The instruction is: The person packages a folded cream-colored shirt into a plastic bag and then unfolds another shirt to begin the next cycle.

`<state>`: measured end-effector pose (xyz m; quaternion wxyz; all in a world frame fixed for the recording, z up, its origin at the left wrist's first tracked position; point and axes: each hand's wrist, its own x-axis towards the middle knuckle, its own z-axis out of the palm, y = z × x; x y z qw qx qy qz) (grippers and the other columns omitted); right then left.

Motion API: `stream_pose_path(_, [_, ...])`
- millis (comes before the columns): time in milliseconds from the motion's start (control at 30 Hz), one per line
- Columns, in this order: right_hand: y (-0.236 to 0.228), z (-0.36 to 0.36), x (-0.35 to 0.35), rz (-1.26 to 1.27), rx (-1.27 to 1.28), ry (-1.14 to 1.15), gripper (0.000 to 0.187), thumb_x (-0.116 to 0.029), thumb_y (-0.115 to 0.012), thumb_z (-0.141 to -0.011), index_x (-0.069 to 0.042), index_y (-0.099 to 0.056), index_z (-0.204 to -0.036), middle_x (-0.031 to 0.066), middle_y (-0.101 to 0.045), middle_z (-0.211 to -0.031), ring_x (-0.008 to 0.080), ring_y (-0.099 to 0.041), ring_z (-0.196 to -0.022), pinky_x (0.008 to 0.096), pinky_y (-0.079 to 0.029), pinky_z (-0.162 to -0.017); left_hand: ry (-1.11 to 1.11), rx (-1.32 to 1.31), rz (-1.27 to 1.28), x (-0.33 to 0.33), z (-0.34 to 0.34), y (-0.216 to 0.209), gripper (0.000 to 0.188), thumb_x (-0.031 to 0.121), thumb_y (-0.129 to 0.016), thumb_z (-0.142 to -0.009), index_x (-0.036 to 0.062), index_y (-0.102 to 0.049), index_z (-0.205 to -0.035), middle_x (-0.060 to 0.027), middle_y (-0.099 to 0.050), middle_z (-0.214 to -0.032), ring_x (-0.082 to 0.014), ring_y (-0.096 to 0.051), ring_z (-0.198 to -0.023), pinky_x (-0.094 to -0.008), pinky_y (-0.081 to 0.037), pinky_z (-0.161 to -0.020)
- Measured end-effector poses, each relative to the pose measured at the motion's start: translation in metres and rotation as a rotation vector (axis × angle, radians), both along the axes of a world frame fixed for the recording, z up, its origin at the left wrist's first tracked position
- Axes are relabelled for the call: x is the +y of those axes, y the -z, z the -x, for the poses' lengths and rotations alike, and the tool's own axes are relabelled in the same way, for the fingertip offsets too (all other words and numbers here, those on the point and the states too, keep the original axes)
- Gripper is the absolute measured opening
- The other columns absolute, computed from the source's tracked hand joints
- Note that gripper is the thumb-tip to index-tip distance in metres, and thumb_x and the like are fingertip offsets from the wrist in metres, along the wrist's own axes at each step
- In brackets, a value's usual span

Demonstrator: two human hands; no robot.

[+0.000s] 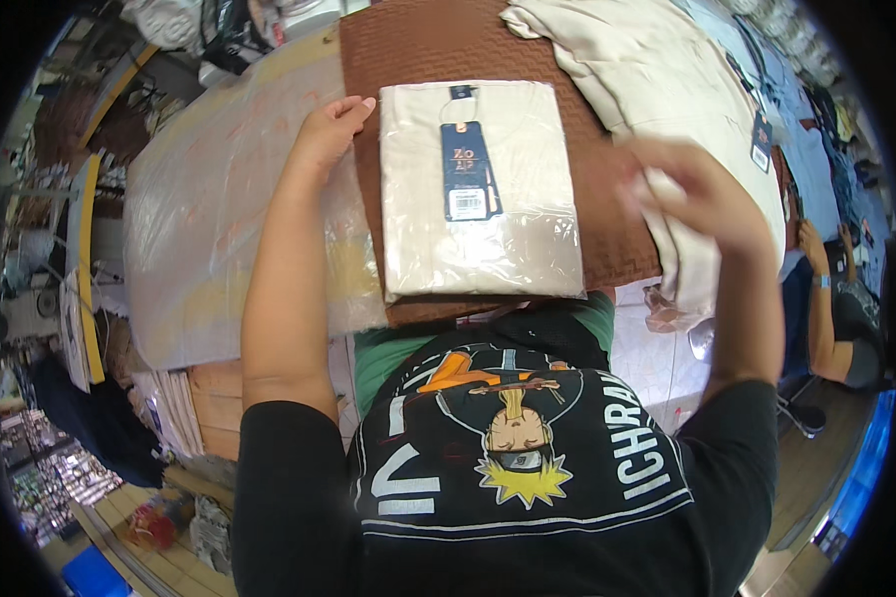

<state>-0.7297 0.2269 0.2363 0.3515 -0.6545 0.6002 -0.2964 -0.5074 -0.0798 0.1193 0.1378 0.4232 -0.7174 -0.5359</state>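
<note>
A cream folded garment in a clear plastic bag lies flat before me, with a dark blue hang tag on its front. Beside the bag's upper left edge is my left hand, its fingers loosely stretched and apart, holding nothing that shows. On the other side, my right hand is smeared by motion over the brown mat and a loose cream garment. Its fingers are too blurred to read, and a pale patch near them cannot be made out.
A brown textured mat covers the table under the bag. Clear plastic sheeting spreads on the left. Blue garments lie far right, one tag among the clothes. Another person's arm shows at the right edge.
</note>
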Motion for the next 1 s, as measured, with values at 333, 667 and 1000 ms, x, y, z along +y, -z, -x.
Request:
stream_pose_path(333, [0.156, 0.081, -0.115, -0.072, 0.110, 0.786, 0.035, -0.025, -0.070, -0.081, -0.005, -0.066, -0.109, 0.0042, -0.067, -0.089, 0.0118, -0.060, -0.076, 0.0260, -0.047, -0.066, 0.068, -0.025, 0.053, -0.022, 0.050, 0.022, 0.057, 0.036, -0.068, -0.082, -0.0001, -0.055, -0.124, -0.0086, -0.064, -0.109, -0.0163, -0.060, -0.095, -0.0299, -0.045, -0.083])
stream_pose_path(667, [0.117, -0.050, -0.059, 0.348, 0.592, 0.675, 0.055, -0.032, -0.056, -0.090, -0.002, -0.042, -0.134, 0.0220, -0.045, -0.135, 0.0347, -0.040, -0.128, 0.0421, -0.034, -0.104, 0.208, -0.147, 0.852, 0.105, -0.006, 0.007, 0.065, 0.037, -0.057, -0.089, -0.0018, -0.038, -0.137, -0.0242, -0.033, -0.143, -0.0366, -0.026, -0.137, -0.0426, -0.024, -0.110])
stream_pose_path(1000, [0.152, -0.081, -0.024, 0.253, 0.493, 0.672, 0.060, -0.045, -0.049, -0.091, -0.010, -0.039, -0.139, 0.0179, -0.035, -0.144, 0.0355, -0.026, -0.137, 0.0517, -0.020, -0.109, 0.277, -0.146, 0.838, 0.177, -0.028, 0.016, 0.075, 0.045, -0.064, -0.082, 0.0096, -0.035, -0.141, -0.0211, -0.023, -0.148, -0.0426, -0.018, -0.137, -0.0588, -0.018, -0.106])
